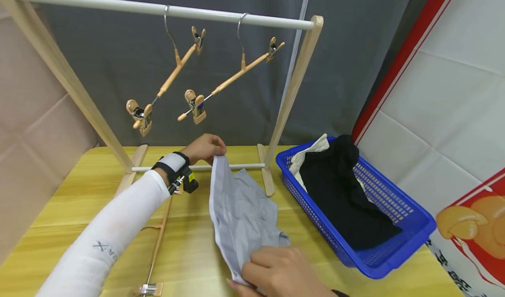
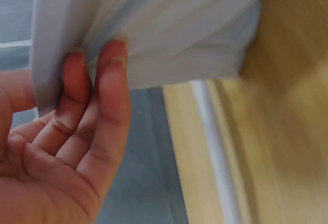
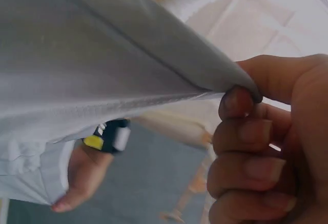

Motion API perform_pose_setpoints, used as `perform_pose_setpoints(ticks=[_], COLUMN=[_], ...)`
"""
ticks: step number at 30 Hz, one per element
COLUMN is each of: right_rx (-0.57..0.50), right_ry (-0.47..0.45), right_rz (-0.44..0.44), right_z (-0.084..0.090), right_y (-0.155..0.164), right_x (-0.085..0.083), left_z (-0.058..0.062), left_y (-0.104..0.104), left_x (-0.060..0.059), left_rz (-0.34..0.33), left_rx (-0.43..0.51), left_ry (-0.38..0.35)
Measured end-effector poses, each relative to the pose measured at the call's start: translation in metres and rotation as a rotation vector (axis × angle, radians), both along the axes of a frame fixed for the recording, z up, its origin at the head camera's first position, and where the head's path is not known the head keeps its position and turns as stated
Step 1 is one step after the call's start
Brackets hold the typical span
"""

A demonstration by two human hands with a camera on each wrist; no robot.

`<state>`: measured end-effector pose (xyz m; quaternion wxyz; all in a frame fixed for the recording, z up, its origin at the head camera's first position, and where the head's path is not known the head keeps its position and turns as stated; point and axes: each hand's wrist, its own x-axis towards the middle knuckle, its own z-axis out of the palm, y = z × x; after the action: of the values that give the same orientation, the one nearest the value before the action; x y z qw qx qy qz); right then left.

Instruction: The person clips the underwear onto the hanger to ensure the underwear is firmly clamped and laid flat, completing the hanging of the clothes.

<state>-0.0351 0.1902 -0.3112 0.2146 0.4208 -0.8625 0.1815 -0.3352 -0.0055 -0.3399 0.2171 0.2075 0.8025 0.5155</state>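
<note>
A pair of light grey shorts is stretched between my two hands above the table, its waistband edge running along the left side. At the far end of the waistband, my left hand pinches the cloth between thumb and fingers. The left wrist view shows these fingers against the inside of the fabric. My right hand grips the near end. Up close in the right wrist view, thumb and forefinger pinch the corner of the shorts, with the other fingers curled below.
Two clip hangers hang from the white rail of a wooden rack. Another clip hanger lies on the table, partly behind my left forearm. To the right stands a blue basket holding black and cream cloth.
</note>
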Motion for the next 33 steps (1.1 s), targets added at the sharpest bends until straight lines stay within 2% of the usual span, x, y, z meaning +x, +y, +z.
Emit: perform_pose_setpoints(ticks=[3,7,13,15,18,21,26,33], right_rx=[0.041,0.108,0.26,0.279,0.28,0.286,0.319,0.402], right_ry=[-0.026,-0.085,-0.314,-0.376,-0.452,-0.511,-0.501,-0.541], right_rz=[0.047,0.126,0.278,0.318,0.371,0.42,0.443,0.45], right_z=[-0.015,-0.031,-0.048,-0.056,-0.068,-0.078,-0.087,-0.089], right_y=[-0.013,-0.027,-0.048,-0.055,-0.065,-0.072,-0.076,-0.079], right_x=[-0.004,-0.011,-0.026,-0.031,-0.039,-0.046,-0.054,-0.052], left_z=[-0.011,-0.023,-0.041,-0.046,-0.05,-0.053,-0.057,-0.06], left_y=[-0.01,-0.018,-0.03,-0.034,-0.037,-0.04,-0.041,-0.039], left_x=[0.004,0.012,0.024,0.029,0.036,0.042,0.05,0.051], left_rz=[-0.004,0.019,0.13,0.158,0.17,0.156,0.162,0.157], left_rx=[-0.096,-0.149,-0.243,-0.266,-0.277,-0.272,-0.292,-0.316], left_ry=[0.062,0.138,0.297,0.331,0.339,0.311,0.302,0.362])
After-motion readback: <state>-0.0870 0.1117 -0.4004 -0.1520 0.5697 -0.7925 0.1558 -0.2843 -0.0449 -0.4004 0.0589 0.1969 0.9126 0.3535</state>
